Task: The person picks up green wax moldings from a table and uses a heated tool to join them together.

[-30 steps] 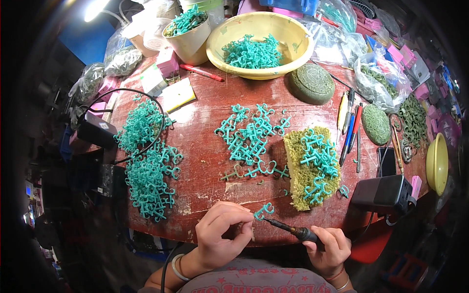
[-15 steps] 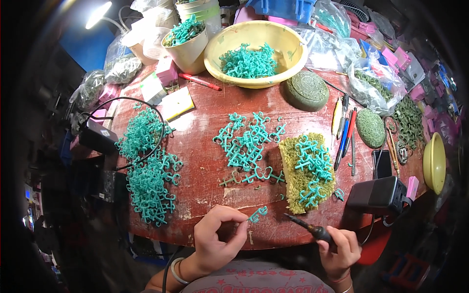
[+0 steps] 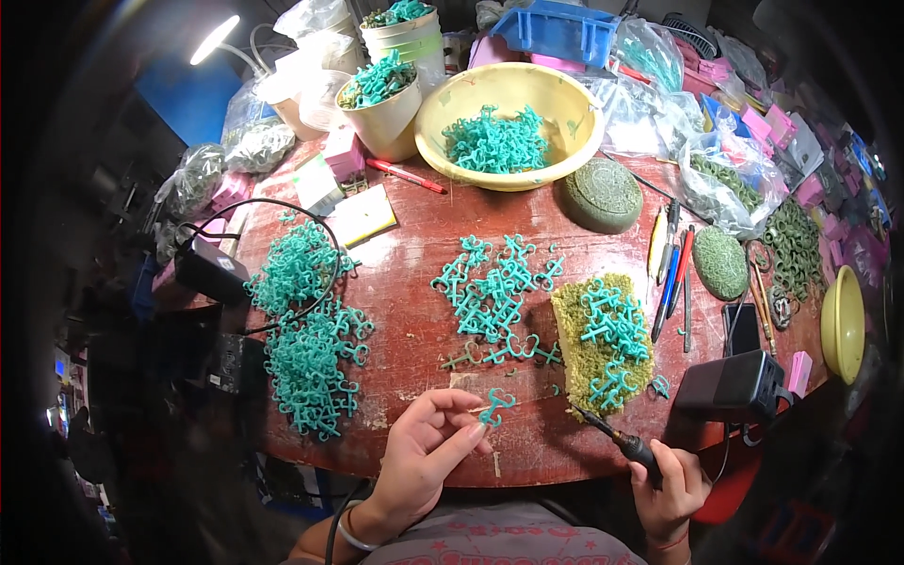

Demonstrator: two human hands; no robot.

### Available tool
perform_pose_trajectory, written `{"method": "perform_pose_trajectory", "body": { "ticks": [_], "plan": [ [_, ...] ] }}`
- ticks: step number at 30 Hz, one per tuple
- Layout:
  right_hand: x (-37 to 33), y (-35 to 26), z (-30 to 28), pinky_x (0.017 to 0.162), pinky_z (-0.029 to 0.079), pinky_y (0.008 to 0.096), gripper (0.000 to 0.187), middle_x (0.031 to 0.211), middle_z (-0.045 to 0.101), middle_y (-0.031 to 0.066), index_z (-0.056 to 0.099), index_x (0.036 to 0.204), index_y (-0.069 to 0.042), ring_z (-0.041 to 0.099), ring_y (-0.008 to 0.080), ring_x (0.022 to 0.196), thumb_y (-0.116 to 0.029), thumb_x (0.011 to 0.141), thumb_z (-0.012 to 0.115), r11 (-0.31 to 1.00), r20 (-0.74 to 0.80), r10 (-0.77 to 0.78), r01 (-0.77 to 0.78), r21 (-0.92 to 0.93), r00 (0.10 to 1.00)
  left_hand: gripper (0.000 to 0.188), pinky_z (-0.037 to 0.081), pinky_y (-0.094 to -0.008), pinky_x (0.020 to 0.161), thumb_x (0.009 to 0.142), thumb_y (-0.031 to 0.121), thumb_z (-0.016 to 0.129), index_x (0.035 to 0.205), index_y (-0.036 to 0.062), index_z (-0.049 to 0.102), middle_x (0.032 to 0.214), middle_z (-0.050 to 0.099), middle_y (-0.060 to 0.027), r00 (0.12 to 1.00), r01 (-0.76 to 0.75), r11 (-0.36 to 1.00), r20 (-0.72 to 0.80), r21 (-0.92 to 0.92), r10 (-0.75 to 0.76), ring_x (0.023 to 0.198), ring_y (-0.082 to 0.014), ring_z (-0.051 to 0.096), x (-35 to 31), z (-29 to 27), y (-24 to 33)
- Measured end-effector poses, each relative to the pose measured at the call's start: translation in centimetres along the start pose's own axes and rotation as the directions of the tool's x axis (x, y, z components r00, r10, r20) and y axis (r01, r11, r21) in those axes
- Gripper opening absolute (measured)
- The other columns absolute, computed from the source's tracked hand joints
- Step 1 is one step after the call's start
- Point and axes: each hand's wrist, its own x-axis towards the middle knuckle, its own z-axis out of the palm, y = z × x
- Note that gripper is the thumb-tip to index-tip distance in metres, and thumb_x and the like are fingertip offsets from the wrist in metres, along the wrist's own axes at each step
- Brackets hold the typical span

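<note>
Between the thumb and fingertips of my left hand (image 3: 428, 447) is a small branched turquoise wax piece (image 3: 496, 408) with curled ends, held just above the table's near part. My right hand (image 3: 674, 490) grips the dark handle of a soldering-iron-like hot pen (image 3: 629, 443). Its thin tip points up and left, at the near end of a yellow-green sponge block (image 3: 573, 348). Several similar turquoise pieces (image 3: 617, 325) lie on that block. A loose group of them (image 3: 490, 292) is spread over the middle of the table, beyond my left hand.
A large pile of turquoise pieces (image 3: 309, 367) lies at left under a black cable (image 3: 334, 250). A yellow basin (image 3: 438, 155) with more pieces stands at the back. Right are round green stones (image 3: 603, 198), pens (image 3: 670, 273), a black box-shaped device (image 3: 720, 388) and a yellow bowl (image 3: 841, 325).
The wax piece has turned more upright in my left fingers. The hot pen's tip has come to the sponge block's near edge. The whole view has shifted slightly.
</note>
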Motion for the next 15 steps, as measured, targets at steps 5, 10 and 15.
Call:
{"method": "perform_pose_trajectory", "body": {
  "ticks": [5,10,15],
  "plan": [
    [0.0,0.1,0.0,0.058,0.053,0.0345,0.034,0.082,0.065,0.0106,0.070,0.104,-0.001,0.065,0.0271,0.067,-0.025,0.082,0.080,1.000,0.012,0.009,-0.009,-0.001,1.000,0.029,0.055,-0.0308,0.078,0.093,-0.002,0.062,0.122,-0.0066,0.055,0.095,0.064,-0.0099,0.999,0.017,1.000,0.032,0.000,-0.017,0.085,-0.0157,0.064,0.2,-0.2,0.1],
    [0.5,-0.6,0.3,0.057,0.052,0.0348,0.031,0.083,0.064,0.0114,0.068,0.102,-0.002,0.063,0.0271,0.064,-0.027,0.085,0.077,0.993,-0.062,0.069,-0.063,0.103,0.996,0.031,0.056,-0.0323,0.078,0.094,-0.002,0.062,0.124,-0.0076,0.056,0.096,0.064,-0.0104,0.998,0.026,1.000,0.063,-0.005,-0.026,0.085,-0.0158,0.064,0.3,-0.4,-0.3],
    [1.7,-2.2,1.3,0.051,0.047,0.0357,0.024,0.077,0.059,0.0095,0.064,0.094,-0.004,0.060,0.0259,0.061,-0.025,0.089,0.074,0.967,0.016,0.033,-0.036,0.252,0.999,0.030,0.057,-0.0323,0.078,0.094,-0.004,0.062,0.123,-0.0081,0.059,0.095,0.066,-0.0109,0.998,0.025,0.998,0.061,0.062,-0.029,0.084,-0.0163,0.066,0.2,-0.5,-0.4]
  ]
}}
